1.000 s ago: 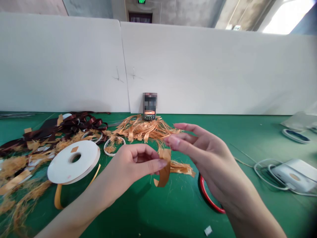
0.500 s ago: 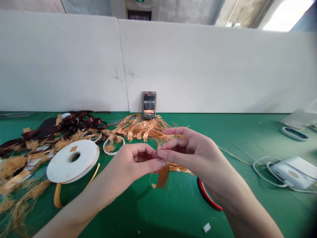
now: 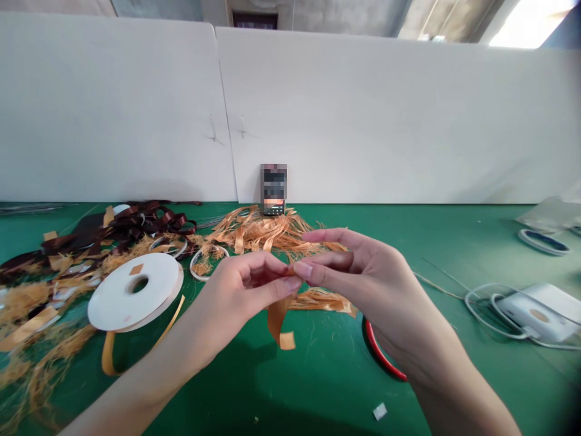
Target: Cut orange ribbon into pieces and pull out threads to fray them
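A short golden-brown ribbon (image 3: pixel 278 321) hangs from my fingers over the green table, its lower end curled toward me. My left hand (image 3: pixel 254 284) pinches it between thumb and fingers. Touching it at the same spot are the thumb and forefinger of my right hand (image 3: pixel 349 263), also closed in a pinch, with other fingers held out. Fingertips hide the ribbon's upper end. Behind the hands lies a heap of frayed golden ribbon pieces (image 3: pixel 258 230). Under my right wrist, a red curved handle (image 3: pixel 381 354) is partly covered.
On the left stands a white ribbon spool (image 3: pixel 113 290) beside dark brown ribbons (image 3: pixel 131 227) and loose golden fibres (image 3: pixel 31 369). A phone (image 3: pixel 273 191) leans against the white partition (image 3: pixel 385 121). At right are a white corded device (image 3: pixel 540 312) and a tape roll (image 3: pixel 543 241).
The hanging ribbon has swung left and turned, so its lower end now faces me. Both hands stay pinched together, shifted slightly. The camera view has tilted a little downward.
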Demonstrator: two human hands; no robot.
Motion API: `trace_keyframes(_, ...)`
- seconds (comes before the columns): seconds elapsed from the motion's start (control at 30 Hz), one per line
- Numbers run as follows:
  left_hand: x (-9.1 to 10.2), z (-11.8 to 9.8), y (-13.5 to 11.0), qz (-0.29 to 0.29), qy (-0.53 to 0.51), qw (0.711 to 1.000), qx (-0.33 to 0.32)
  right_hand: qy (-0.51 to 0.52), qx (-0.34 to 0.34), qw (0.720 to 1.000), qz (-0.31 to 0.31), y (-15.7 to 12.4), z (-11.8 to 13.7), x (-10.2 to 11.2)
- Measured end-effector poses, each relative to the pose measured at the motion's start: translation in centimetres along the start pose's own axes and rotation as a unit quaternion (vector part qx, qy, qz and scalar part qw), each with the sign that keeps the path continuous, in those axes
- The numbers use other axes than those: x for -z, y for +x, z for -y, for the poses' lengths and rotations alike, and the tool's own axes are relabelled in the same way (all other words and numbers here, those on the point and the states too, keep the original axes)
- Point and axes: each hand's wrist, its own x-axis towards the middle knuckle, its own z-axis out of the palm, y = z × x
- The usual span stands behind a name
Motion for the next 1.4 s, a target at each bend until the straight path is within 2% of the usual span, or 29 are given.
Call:
trace_keyframes(0.23,0.28,0.26,-0.03,-0.020,0.015,1.000,0.004,-0.033,0.035,0.996,-0.071,-0.12,0.28,0.14)
trace_keyframes(0.6,0.31,0.36,0.00,-0.021,-0.013,1.000,0.003,-0.021,0.049,0.996,-0.069,0.03,0.46,0.57)
trace_keyframes(0.9,0.13,-0.03,0.01,-0.046,-0.013,0.999,0.012,-0.003,0.115,0.980,-0.160,0.02,0.38,0.84)
trace_keyframes(0.97,0.09,0.06,0.00,-0.042,-0.016,0.999,0.009,-0.010,0.094,0.986,-0.136,-0.06,0.42,0.70)
trace_keyframes(1.13,0.05,0.40,-0.12,-0.023,-0.025,0.999,-0.001,-0.019,0.004,1.000,-0.007,0.03,0.22,0.40)
trace_keyframes(1.2,0.01,0.38,-0.12,-0.014,-0.025,1.000,-0.001,-0.026,0.002,1.000,0.005,0.17,0.13,0.46)
trace_keyframes(1.4,-0.19,0.20,0.06,-0.035,-0.027,0.999,-0.014,-0.043,-0.003,0.999,0.004,0.24,0.24,0.50)
